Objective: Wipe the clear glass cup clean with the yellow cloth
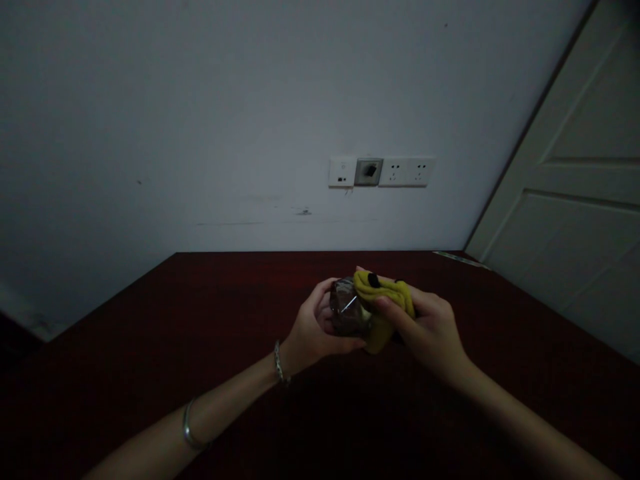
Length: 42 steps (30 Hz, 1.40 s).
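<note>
Head view puts our two hands a little right of the centre of the frame, above a dark red table [200,320]. Our left hand [315,327] has its fingers curled around a small dark glossy object [346,312], which may be glass or something in clear wrap; the light is too weak to tell which. Our right hand [430,327] grips a yellow cloth [384,295] with black marks, thumb on top and fingers closed beneath, and the cloth is pressed against the right side of the object. So the object sits between both hands, and it seems held above the table, not resting on it. We judge this to be a wiping step. To do it well, the left hand should hold firmly and turn the object slowly, while the cloth passes over each face with light pressure, because a glossy surface can slip. On the wall above the hands is a socket strip [383,172], and a white door [575,200] fills the right edge.
</note>
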Each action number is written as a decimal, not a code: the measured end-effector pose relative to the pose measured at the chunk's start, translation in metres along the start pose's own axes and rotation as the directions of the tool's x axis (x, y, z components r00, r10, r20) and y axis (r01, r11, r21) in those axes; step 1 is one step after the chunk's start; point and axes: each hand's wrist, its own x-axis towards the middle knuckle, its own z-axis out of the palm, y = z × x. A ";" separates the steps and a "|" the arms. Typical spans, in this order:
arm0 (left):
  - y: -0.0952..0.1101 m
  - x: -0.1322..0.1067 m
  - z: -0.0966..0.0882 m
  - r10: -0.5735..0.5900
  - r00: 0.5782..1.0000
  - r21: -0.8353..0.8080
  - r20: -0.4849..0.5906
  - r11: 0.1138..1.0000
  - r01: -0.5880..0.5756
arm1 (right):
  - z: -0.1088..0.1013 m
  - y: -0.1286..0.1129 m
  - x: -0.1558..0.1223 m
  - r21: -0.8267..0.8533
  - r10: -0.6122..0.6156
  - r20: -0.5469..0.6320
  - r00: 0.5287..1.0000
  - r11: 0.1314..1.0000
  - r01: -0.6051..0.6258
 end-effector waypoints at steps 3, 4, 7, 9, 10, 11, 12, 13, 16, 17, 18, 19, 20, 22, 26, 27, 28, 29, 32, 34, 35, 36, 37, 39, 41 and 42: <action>-0.001 0.000 0.000 0.001 1.000 -0.044 -0.020 0.999 -0.002 | 0.002 0.001 -0.002 0.002 -0.035 -0.015 0.999 0.999 0.035; 0.000 0.000 0.001 -0.003 1.000 -0.059 -0.031 0.998 0.001 | 0.002 0.002 -0.003 -0.005 -0.077 -0.006 0.997 0.997 0.077; 0.001 -0.001 0.002 -0.021 0.997 -0.098 -0.068 0.995 0.014 | 0.002 0.004 -0.006 -0.018 -0.204 0.047 0.978 0.979 0.205; 0.002 -0.001 0.003 -0.022 0.997 -0.107 -0.072 0.994 0.014 | 0.001 0.005 -0.007 -0.016 -0.275 0.070 0.959 0.961 0.276; 0.003 -0.001 0.003 -0.021 0.997 -0.102 -0.069 0.995 0.014 | 0.000 0.005 -0.007 -0.013 -0.308 0.082 0.948 0.951 0.310; 0.003 -0.001 0.003 -0.016 0.998 -0.093 -0.064 0.996 0.010 | -0.001 0.005 -0.006 -0.009 -0.337 0.092 0.937 0.941 0.339; 0.003 -0.001 0.004 -0.009 0.998 -0.081 -0.056 0.997 0.005 | -0.001 0.005 -0.005 -0.008 -0.352 0.099 0.931 0.935 0.355; 0.003 -0.001 0.004 0.002 0.999 -0.071 -0.045 0.997 -0.005 | -0.002 0.005 -0.004 -0.009 -0.351 0.100 0.931 0.936 0.353; 0.004 -0.002 0.005 0.038 0.999 -0.046 0.016 0.998 -0.037 | -0.003 0.007 0.001 -0.036 -0.253 0.044 0.966 0.966 0.255; 0.005 -0.002 0.005 0.037 0.998 -0.029 0.042 0.999 -0.035 | -0.003 0.007 0.002 -0.047 -0.199 0.017 0.980 0.979 0.200; 0.006 -0.003 0.005 0.028 0.997 -0.010 0.065 1.000 -0.028 | -0.003 0.008 0.003 -0.054 -0.145 -0.003 0.989 0.988 0.144; 0.007 -0.003 0.005 0.019 0.996 0.007 0.082 1.000 -0.019 | -0.003 0.009 0.005 -0.058 -0.097 -0.019 0.995 0.994 0.096; 0.007 -0.003 0.006 0.009 0.996 0.016 0.092 1.000 -0.011 | -0.003 0.010 0.006 -0.060 -0.062 -0.027 0.998 0.996 0.061; 0.007 -0.004 0.006 0.007 0.995 0.004 0.095 1.000 -0.007 | -0.003 0.011 0.006 -0.067 -0.042 -0.031 0.999 0.997 0.040; 0.006 -0.004 0.007 0.004 0.997 -0.045 0.079 0.999 -0.001 | -0.003 0.010 0.004 -0.105 -0.176 0.000 0.984 0.979 0.175; 0.006 -0.005 0.008 0.003 0.998 -0.057 0.067 0.998 0.001 | -0.004 0.010 0.003 -0.112 -0.227 0.020 0.974 0.967 0.228; 0.006 -0.005 0.009 0.003 0.999 -0.073 0.052 0.997 0.001 | -0.004 0.010 0.002 -0.115 -0.274 0.047 0.960 0.954 0.278; 0.006 -0.005 0.009 0.001 0.999 -0.090 0.035 0.996 0.002 | -0.005 0.010 0.001 -0.113 -0.316 0.079 0.946 0.940 0.323; 0.007 -0.004 0.010 -0.008 1.000 -0.109 -0.013 0.994 0.007 | -0.009 0.011 -0.001 -0.095 -0.411 0.199 0.890 0.895 0.435; 0.006 -0.003 0.008 -0.010 1.000 -0.083 -0.025 0.997 0.008 | -0.011 0.011 -0.002 -0.080 -0.466 0.285 0.838 0.859 0.505; 0.005 -0.002 0.006 -0.006 1.000 -0.063 -0.028 0.998 0.004 | -0.012 0.011 -0.002 -0.075 -0.485 0.318 0.815 0.844 0.531; 0.004 -0.001 0.005 -0.001 1.000 -0.041 -0.029 0.999 0.000 | -0.012 0.011 -0.002 -0.074 -0.491 0.336 0.803 0.837 0.543; 0.003 0.000 0.003 0.005 1.000 -0.019 -0.027 1.000 -0.005 | -0.012 0.011 -0.002 -0.077 -0.486 0.338 0.806 0.840 0.538; 0.001 0.001 0.001 0.030 0.999 0.023 -0.025 0.999 -0.030 | -0.011 0.011 -0.001 -0.092 -0.446 0.299 0.844 0.866 0.491; -0.001 0.001 -0.001 0.066 0.998 0.080 -0.018 0.995 -0.065 | -0.011 0.010 0.000 -0.101 -0.394 0.238 0.888 0.899 0.426; 0.000 0.001 -0.003 0.087 0.996 0.117 -0.005 0.989 -0.086 | -0.010 0.009 0.001 -0.102 -0.372 0.209 0.904 0.911 0.399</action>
